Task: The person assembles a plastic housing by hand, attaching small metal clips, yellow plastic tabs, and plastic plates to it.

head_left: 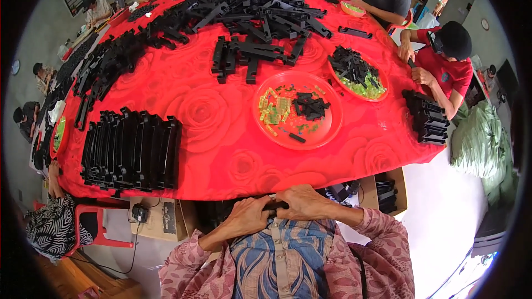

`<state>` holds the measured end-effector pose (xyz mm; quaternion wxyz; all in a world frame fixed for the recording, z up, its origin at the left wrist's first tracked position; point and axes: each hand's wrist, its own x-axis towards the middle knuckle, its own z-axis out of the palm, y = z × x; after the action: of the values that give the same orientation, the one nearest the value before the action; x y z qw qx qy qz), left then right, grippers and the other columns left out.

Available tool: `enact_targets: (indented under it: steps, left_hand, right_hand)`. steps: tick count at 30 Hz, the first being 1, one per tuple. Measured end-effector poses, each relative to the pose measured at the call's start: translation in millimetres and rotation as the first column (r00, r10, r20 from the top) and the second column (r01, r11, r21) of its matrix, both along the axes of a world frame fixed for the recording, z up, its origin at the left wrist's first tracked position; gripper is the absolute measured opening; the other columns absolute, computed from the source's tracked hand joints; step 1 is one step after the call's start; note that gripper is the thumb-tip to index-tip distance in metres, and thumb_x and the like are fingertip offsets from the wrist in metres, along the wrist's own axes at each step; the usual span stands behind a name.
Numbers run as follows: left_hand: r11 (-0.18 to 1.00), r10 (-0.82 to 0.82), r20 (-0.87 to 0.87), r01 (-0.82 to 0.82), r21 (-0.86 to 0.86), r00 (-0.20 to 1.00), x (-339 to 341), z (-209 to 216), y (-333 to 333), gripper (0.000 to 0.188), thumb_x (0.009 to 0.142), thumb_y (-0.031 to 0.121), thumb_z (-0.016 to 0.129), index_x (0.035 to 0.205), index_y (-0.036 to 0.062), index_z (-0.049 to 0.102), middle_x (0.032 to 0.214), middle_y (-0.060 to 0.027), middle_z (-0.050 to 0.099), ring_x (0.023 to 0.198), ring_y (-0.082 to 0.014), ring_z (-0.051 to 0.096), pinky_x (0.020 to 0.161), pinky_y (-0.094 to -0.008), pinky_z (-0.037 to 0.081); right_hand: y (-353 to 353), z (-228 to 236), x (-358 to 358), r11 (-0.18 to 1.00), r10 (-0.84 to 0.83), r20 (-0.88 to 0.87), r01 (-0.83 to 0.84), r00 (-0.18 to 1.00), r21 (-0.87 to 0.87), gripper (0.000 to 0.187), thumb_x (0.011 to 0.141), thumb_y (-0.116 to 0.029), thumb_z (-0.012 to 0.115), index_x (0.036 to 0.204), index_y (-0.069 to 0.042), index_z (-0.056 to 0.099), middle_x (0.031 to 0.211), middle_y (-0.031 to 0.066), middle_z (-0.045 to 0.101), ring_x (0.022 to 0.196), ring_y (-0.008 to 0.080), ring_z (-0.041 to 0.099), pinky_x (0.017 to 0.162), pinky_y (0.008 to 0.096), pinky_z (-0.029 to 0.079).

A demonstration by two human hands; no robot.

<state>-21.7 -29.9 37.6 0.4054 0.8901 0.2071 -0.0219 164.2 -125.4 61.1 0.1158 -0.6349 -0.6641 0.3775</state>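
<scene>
At the near edge of the table, close to my body, my left hand and my right hand meet with bent fingers. Between them a dark piece shows only in a small part, and the fingers hide its kind. Just beyond lies a round red tray on the red rose-patterned tablecloth. It holds clear yellow-green plastic pieces and a small heap of black plastic pieces. To the left stands a tight row of long black plastic strips.
A large pile of black notched bars covers the far table. Another red tray sits right of mine, near a stack of black parts. A person in red works at the right. Cardboard boxes stand under the table edge.
</scene>
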Motion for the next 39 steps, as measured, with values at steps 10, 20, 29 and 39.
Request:
enact_targets:
  steps: [10, 20, 29, 39]
  left_hand:
    - [0.971, -0.118, -0.088, 0.097, -0.220, 0.989, 6.1, 16.5, 18.8, 0.035, 0.090, 0.017, 0.055, 0.120, -0.0009, 0.055, 0.085, -0.0273, 0.063, 0.086, -0.0446, 0.062, 0.073, -0.0495, 0.046]
    - [0.978, -0.133, 0.074, 0.144, -0.154, 0.988, -7.3, 13.8, 26.4, 0.035, 0.085, 0.004, 0.052, 0.120, -0.0014, 0.052, 0.097, -0.0282, 0.062, 0.097, -0.0447, 0.060, 0.081, -0.0488, 0.047]
    - [0.993, -0.085, 0.079, 0.091, -0.080, 0.993, -16.9, 26.1, 21.1, 0.030, 0.085, 0.005, 0.055, 0.114, -0.0019, 0.057, 0.097, -0.0269, 0.063, 0.096, -0.0443, 0.061, 0.082, -0.0486, 0.047]
    - [0.998, 0.054, 0.064, -0.053, -0.017, 0.996, -23.8, 12.6, 5.2, 0.026, 0.087, 0.015, 0.061, 0.108, 0.0002, 0.062, 0.087, -0.0246, 0.065, 0.086, -0.0428, 0.063, 0.072, -0.0484, 0.049]
  right_hand:
    - [-1.6, 8.1, 8.2, 0.995, 0.027, -0.003, -0.026, 1.000, 0.099, 0.034, 0.080, -0.028, 0.060, 0.085, 0.005, 0.061, 0.072, 0.0262, 0.061, 0.073, 0.0423, 0.063, 0.062, 0.0509, 0.046]
    - [-7.0, 22.1, 6.5, 0.994, -0.036, 0.009, 0.035, 0.999, 0.101, 0.031, 0.081, -0.026, 0.061, 0.089, 0.005, 0.060, 0.072, 0.0245, 0.063, 0.073, 0.0429, 0.064, 0.064, 0.0521, 0.048]
    - [-12.3, 19.9, 2.7, 0.990, -0.047, 0.067, 0.037, 0.997, 0.139, 0.031, 0.081, -0.025, 0.066, 0.091, 0.003, 0.058, 0.077, 0.0209, 0.064, 0.074, 0.0424, 0.064, 0.062, 0.0514, 0.048]
    - [-15.0, 5.5, -5.3, 0.989, -0.027, 0.117, 0.009, 0.993, 0.146, 0.031, 0.081, -0.025, 0.065, 0.091, 0.004, 0.059, 0.078, 0.0223, 0.063, 0.074, 0.0424, 0.064, 0.062, 0.0528, 0.047]
